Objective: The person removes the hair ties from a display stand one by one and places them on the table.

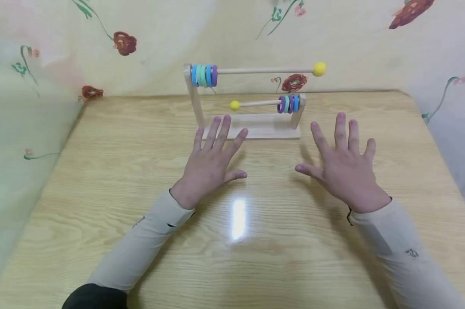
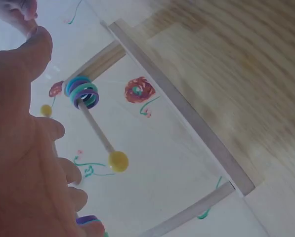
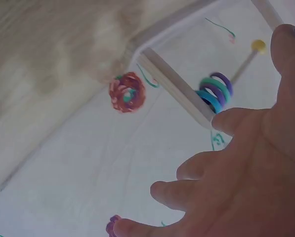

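A wooden ring stand [image 1: 251, 133] rests at the back of the table, with two posts that each carry a horizontal rod. Blue, teal and purple rings [image 1: 204, 76] sit against the left post on the upper rod, which ends in a yellow ball [image 1: 319, 69]. More rings [image 1: 288, 104] are by the right post on the shorter lower rod, tipped with another yellow ball [image 1: 235, 105]. My left hand [image 1: 209, 167] is spread palm down, its fingertips overlapping the stand's base in the head view. My right hand [image 1: 346, 171] spreads its fingers to the right of the stand, holding nothing.
The wood-grain table [image 1: 278, 257] reaches back to a pale covering [image 1: 155, 47] painted with flowers, which also hangs at both sides. A bright light reflection [image 1: 238, 219] shows on the tabletop between the forearms.
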Tool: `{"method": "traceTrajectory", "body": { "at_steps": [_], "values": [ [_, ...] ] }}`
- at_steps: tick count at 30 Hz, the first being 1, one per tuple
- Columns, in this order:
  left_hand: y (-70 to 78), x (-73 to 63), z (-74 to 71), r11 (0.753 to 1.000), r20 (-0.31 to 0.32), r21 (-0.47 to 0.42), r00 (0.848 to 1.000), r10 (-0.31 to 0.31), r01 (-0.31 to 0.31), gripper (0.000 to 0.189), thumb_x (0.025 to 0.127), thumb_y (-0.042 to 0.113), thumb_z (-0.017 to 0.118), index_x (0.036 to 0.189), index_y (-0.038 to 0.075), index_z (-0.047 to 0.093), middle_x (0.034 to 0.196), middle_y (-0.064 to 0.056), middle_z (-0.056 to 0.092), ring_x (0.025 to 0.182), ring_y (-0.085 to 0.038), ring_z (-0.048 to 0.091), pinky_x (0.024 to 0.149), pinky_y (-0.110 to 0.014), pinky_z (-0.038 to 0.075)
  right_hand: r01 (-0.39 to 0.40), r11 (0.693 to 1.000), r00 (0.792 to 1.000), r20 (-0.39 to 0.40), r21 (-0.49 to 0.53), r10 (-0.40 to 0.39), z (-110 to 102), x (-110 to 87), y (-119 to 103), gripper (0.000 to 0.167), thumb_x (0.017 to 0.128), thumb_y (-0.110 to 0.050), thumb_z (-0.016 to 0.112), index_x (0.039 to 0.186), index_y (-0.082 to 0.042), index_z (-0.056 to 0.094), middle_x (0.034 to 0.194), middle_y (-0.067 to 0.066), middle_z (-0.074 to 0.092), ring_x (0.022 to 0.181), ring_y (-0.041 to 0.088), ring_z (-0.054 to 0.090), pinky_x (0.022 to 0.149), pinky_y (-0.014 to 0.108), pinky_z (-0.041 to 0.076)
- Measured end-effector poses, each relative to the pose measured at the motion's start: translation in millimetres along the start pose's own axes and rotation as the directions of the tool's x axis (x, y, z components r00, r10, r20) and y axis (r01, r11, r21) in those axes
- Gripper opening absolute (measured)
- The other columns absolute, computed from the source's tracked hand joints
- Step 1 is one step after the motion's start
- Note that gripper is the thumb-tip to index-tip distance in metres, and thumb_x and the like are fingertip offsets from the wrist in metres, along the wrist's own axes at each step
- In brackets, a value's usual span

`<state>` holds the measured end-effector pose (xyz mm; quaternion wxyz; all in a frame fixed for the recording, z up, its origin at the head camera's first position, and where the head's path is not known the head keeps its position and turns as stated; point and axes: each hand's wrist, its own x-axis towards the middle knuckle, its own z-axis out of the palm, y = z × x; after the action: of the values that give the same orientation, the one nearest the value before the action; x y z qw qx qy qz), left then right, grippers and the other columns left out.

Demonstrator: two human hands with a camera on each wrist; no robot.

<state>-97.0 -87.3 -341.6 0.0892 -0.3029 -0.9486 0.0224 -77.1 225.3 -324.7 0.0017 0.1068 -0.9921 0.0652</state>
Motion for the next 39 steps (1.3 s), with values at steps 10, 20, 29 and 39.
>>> {"method": "traceTrajectory", "body": {
  "at_steps": [10, 20, 29, 39],
  "values": [
    [4.6, 14.5, -7.4, 0.999, 0.003, -0.035, 1.0, 0.013, -0.013, 0.097, 0.092, 0.069, 0.056, 0.164, 0.02, 0.014, 0.166, -0.021, -0.008, 0.152, -0.034, -0.012, 0.119, -0.061, -0.001, 0.12, 0.973, 0.991, -0.089, 0.197, -0.104, -17.2, 13.1, 7.5, 0.088, 0.1, -0.034, 0.067, 0.163, -0.011, 0.01, 0.163, 0.031, 0.0, 0.119, 0.06, 0.049, 0.088, 0.074, 0.038],
    [16.5, 27.8, -11.9, 0.993, 0.07, -0.113, 0.997, 0.033, -0.024, 0.097, 0.093, 0.064, 0.059, 0.164, 0.022, 0.01, 0.167, -0.02, -0.005, 0.152, -0.035, -0.006, 0.119, -0.062, 0.008, 0.076, 0.814, 0.988, -0.154, 0.576, 0.017, -15.0, 66.9, 17.6, 0.058, 0.104, -0.019, 0.06, 0.157, -0.021, 0.038, 0.147, 0.013, 0.052, 0.1, 0.028, 0.07, 0.069, 0.035, 0.056],
    [21.3, 38.3, -11.0, 0.981, 0.119, -0.19, 0.99, 0.072, -0.048, 0.071, 0.102, 0.052, 0.055, 0.159, 0.019, 0.032, 0.151, -0.014, 0.047, 0.141, -0.033, 0.04, 0.116, -0.063, 0.019, 0.058, 0.727, 0.985, -0.156, 0.684, 0.068, -16.6, 93.6, 9.5, 0.043, 0.102, -0.01, 0.062, 0.145, -0.01, 0.057, 0.138, 0.017, 0.059, 0.064, 0.003, 0.064, 0.06, 0.018, 0.052],
    [22.1, 82.0, -7.9, 0.857, 0.077, -0.514, 0.997, 0.023, 0.02, 0.051, 0.105, 0.035, 0.057, 0.148, 0.008, 0.051, 0.105, -0.005, 0.074, 0.091, -0.015, 0.07, 0.085, -0.036, 0.055, 0.039, 0.65, 0.98, -0.155, 0.759, 0.122, -9.8, 101.8, 14.5, 0.033, 0.103, -0.006, 0.058, 0.135, -0.004, 0.063, 0.12, 0.023, 0.066, 0.057, 0.016, 0.065, 0.058, 0.023, 0.057]
  ]
}}
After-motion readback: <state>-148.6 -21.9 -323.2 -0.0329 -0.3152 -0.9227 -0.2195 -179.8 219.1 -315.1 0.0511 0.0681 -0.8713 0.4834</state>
